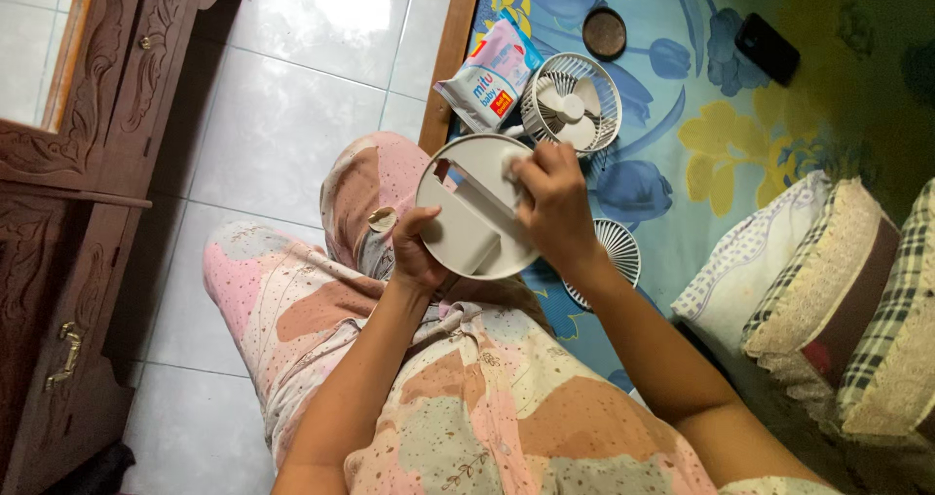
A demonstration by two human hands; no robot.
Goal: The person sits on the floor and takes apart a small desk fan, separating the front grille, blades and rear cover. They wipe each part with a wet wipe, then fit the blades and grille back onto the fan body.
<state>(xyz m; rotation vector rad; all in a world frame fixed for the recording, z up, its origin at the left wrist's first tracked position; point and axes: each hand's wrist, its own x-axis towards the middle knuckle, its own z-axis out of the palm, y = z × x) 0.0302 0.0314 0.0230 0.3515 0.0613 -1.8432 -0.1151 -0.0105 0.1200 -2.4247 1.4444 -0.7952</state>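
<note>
- Above my lap, held up in front of the chest, I see the round pale-grey plastic fan base [467,212] with its raised rectangular bracket; it is tilted with that side toward the camera, which to my eye lets both hands reach it
- My left hand [414,251] is closed around the disc's lower-left rim, thumb on the face, steadying it
- My right hand [553,198] has its fingers curled and pinched onto a small white wipe [512,169], pressed against the disc's upper right edge; the palm is hidden, so I cannot tell how tight the pinch is
- Just beyond the disc, on the blue and yellow flowered mat [740,115], stands the white round fan grille with its blades [572,102], close enough to reach
- Beside that grille lies a pink and white soft wipes packet [490,74], near the mat's wooden edge
- A second white slatted grille [616,251] lies partly under my right forearm
- Farther out sit a dark round lid [605,33] and a black phone [767,49]
</note>
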